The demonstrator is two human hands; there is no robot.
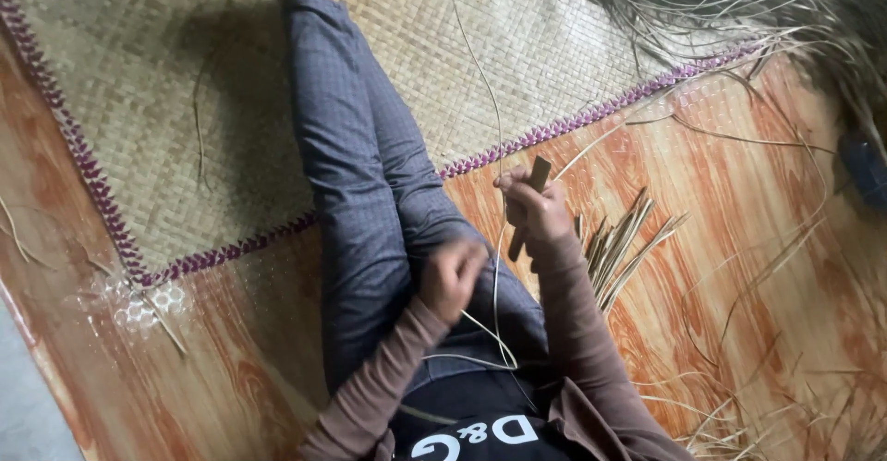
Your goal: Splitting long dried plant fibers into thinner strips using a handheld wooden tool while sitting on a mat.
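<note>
At frame centre a thin pale straw strand point(495, 276) runs between both hands. The right hand point(534, 210) is closed around a brown wooden stick point(528, 204); the left hand point(451, 278), fisted, pinches the strand above the grey trouser leg point(356, 175). Cut straw pieces point(621, 239) lie just right.

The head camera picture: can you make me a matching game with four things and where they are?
Things:
1. wooden stick
2. woven mat
3. bundle of cut strips
4. thin long strip

Places:
A. on the orange wood-look floor, just past the right hand
B. under the outstretched leg
C. gripped in the right hand
D. running from the hands out over the mat

Pairs: 1-C, 2-B, 3-A, 4-D
</note>
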